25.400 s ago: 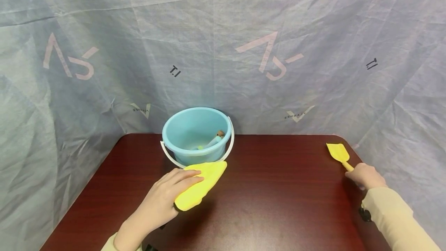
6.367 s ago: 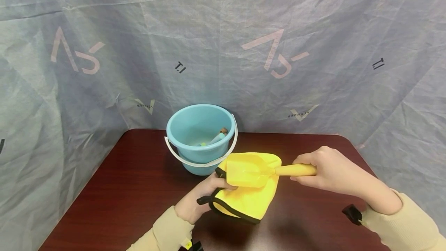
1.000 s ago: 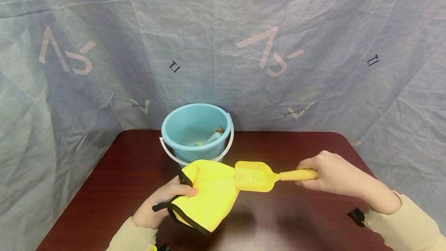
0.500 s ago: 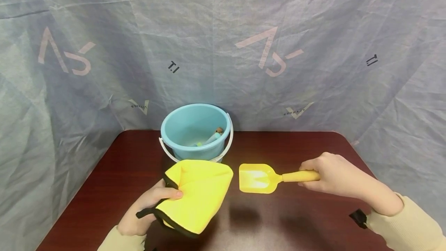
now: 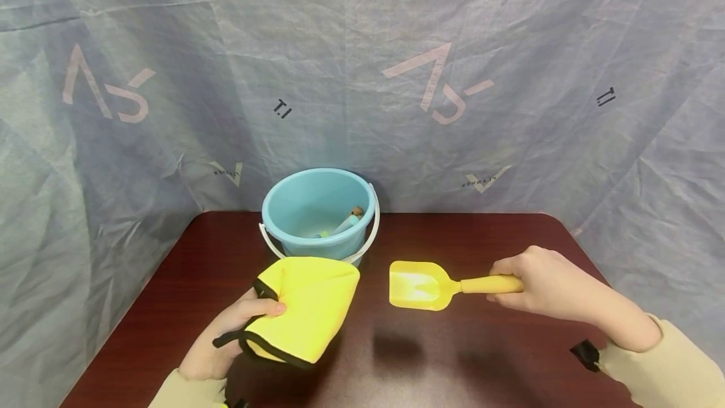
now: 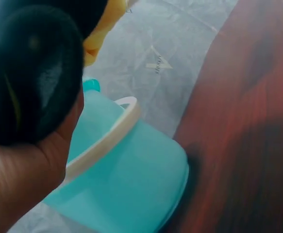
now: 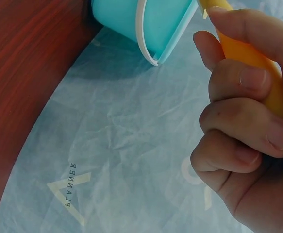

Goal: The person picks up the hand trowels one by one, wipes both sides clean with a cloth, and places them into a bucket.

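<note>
My left hand (image 5: pixel 233 318) holds a folded yellow cloth (image 5: pixel 314 307) with black edging and a black loop, thumb on top, above the table before the bucket. My right hand (image 5: pixel 548 285) grips the handle of a yellow toy shovel (image 5: pixel 420 285); its blade points left, level in the air and apart from the cloth. In the right wrist view, the curled fingers (image 7: pixel 238 116) wrap the shovel's handle (image 7: pixel 245 54). The left wrist view shows part of the hand (image 6: pixel 24 182), with a blurred dark rounded shape in front and a bit of yellow cloth (image 6: pixel 102 31).
A light blue bucket (image 5: pixel 300 197) with a white handle (image 5: pixel 370 238) stands at the table's back edge. Several small items (image 5: pixel 345 225) lie inside, including a pale tube-like one with a brown end. Grey printed fabric (image 5: pixel 351 80) hangs behind the dark red table (image 5: pixel 464 238).
Over the last second the cloth has moved left, off the shovel's blade. Earlier the blade lay against the cloth; first of all the shovel was at the table's right edge.
</note>
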Available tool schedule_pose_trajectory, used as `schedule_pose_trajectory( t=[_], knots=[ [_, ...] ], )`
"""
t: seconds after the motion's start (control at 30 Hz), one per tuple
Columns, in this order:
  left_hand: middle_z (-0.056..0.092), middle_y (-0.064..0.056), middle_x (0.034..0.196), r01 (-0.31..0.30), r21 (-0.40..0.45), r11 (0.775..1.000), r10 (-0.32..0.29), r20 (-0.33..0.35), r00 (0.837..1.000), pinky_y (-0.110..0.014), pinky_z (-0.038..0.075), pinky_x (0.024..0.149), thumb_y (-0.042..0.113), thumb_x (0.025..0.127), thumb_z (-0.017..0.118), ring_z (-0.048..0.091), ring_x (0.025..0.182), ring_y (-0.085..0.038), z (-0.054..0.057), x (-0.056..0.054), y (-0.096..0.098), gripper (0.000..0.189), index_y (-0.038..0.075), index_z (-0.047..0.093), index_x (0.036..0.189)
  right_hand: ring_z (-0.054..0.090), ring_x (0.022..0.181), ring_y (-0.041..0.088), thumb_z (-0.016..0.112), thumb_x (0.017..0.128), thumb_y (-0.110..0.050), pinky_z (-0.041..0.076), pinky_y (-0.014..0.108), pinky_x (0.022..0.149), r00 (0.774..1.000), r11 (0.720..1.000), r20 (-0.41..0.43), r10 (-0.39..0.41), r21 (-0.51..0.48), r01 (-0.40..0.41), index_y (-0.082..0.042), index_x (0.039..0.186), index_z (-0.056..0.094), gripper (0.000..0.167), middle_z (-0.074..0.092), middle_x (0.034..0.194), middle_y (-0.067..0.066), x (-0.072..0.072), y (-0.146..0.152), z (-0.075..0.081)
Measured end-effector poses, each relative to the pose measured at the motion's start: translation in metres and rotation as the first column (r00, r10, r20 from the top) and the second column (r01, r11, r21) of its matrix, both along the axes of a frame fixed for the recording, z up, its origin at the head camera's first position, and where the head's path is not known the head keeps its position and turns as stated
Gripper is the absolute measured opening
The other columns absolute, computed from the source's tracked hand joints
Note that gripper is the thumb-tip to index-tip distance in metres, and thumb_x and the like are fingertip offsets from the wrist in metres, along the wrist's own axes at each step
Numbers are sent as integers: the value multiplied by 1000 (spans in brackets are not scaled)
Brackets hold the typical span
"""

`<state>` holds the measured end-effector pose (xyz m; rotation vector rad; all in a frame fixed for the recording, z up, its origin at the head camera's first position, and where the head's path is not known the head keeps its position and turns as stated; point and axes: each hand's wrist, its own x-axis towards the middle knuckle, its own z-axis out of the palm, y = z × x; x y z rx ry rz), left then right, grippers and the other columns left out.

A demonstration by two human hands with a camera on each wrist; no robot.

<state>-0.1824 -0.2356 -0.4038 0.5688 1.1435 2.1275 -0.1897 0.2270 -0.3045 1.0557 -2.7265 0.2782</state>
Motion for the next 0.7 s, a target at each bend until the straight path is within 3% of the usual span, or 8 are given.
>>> schedule_pose_trajectory(
  t=[0.1, 0.33, 0.43, 0.7],
  knots=[
    [61, -14, 121, 40, 27, 999, -39, -16, 999, -40, 50, 90, -5, 93, 33, 62, 108, -27, -5, -10, 7, 41, 6, 41, 131, 24, 50, -7, 79, 70, -27, 29, 15, 44, 1000, 1000, -5, 9, -1, -9, -36, 69, 55, 26, 28, 55, -24, 0, -1, 1],
    [64, -11, 116, 46, -63, 997, -44, 32, 999, -36, 52, 87, -1, 92, 40, 64, 104, -24, -10, -24, 29, 34, 5, 46, 126, 23, 50, -7, 79, 70, -26, 28, 15, 44, 1000, 1000, -23, 22, -8, -22, -35, 69, 55, 26, 27, 55, -24, -2, -3, 3],
    [65, -11, 115, 65, -63, 996, -64, 26, 998, -34, 53, 85, -1, 92, 40, 65, 102, -23, -14, -30, 41, 33, 4, 48, 124, 23, 50, -8, 79, 70, -26, 28, 15, 44, 999, 999, -32, 33, -9, -33, -35, 69, 55, 26, 27, 55, -24, -3, -5, 5],
    [62, -8, 117, 130, -96, 987, -125, 58, 991, -33, 53, 87, 3, 94, 40, 64, 105, -21, -19, -38, 74, 36, 7, 46, 129, 23, 50, -8, 79, 70, -26, 28, 14, 44, 998, 999, -29, 50, -14, -50, -34, 70, 55, 25, 27, 55, -24, -4, -9, 9]
  ],
)
